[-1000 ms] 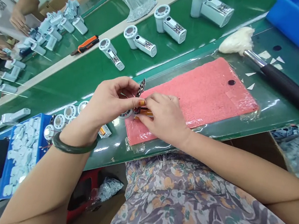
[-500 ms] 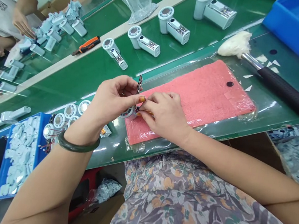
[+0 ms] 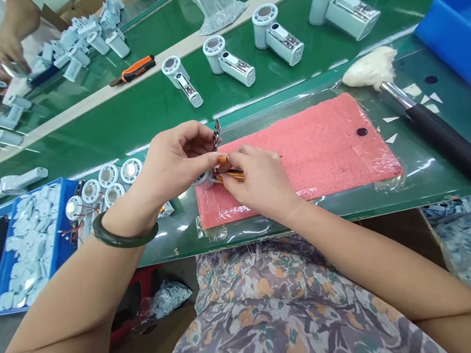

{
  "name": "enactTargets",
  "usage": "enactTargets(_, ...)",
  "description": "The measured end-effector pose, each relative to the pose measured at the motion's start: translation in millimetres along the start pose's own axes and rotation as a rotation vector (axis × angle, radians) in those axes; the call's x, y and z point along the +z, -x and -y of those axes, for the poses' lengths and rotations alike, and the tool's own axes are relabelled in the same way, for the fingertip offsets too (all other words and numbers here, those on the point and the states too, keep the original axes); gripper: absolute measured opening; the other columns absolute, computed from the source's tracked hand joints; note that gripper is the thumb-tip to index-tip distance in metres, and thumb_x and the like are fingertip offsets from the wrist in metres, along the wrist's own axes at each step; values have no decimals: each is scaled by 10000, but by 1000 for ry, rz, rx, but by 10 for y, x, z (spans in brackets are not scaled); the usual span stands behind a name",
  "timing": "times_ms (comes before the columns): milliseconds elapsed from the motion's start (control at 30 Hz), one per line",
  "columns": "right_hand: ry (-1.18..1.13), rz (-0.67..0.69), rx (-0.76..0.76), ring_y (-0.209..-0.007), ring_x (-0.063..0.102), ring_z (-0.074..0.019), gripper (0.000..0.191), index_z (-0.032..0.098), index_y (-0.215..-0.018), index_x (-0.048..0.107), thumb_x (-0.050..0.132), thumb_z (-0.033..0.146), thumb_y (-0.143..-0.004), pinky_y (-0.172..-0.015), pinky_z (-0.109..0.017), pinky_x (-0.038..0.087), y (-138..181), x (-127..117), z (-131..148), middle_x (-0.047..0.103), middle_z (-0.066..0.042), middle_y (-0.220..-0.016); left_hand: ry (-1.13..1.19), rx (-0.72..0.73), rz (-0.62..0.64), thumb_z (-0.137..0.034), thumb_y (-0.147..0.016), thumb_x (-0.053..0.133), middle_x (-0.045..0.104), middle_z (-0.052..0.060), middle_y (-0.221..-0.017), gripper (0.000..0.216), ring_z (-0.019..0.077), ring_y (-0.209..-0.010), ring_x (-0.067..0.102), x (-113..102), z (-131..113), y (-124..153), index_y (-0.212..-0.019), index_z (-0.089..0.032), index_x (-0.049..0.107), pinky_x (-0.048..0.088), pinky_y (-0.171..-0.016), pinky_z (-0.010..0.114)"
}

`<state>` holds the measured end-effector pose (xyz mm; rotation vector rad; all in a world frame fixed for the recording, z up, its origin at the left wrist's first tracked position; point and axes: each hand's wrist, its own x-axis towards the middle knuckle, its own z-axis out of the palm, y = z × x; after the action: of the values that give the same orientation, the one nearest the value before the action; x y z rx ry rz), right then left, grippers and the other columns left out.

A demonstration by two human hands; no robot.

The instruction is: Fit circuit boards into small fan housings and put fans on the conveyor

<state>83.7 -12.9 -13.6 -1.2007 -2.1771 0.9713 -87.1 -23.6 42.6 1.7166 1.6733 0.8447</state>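
My left hand [image 3: 177, 160], with a dark green bangle [image 3: 123, 237] on its wrist, pinches a narrow circuit board [image 3: 216, 136] that stands upright between the fingers. A small white round fan housing [image 3: 201, 180] sits just under my thumb, low on the pink foam mat [image 3: 313, 146]. My right hand [image 3: 258, 182] grips an orange cylindrical battery [image 3: 233, 175] beside that housing. Fine wires between the parts are mostly hidden by my fingers. Both hands touch each other at the fingertips.
Finished white handheld fans [image 3: 229, 60] stand in a row on the green conveyor belt [image 3: 108, 119]. Round fan heads [image 3: 107, 176] and a blue tray of white parts [image 3: 29, 248] lie to my left. A co-worker's hands [image 3: 11, 54] work across the belt.
The orange battery shows more between my fingers than half a second ago, and the hands stay pinched together. The co-worker's hands have shifted among the white parts.
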Motion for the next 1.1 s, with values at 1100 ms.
enactTargets(1100,589,-362,-555,-936,554,-209,342,234,-1212,715,445,127,-1033,-1048,-477,306,292,202,-273,740,-50,-1111,-44,83,-29,-167,-732,815,745,0,-860,181,150,-795,709,-2,67,172,-886,-191,722,613,-740,277)
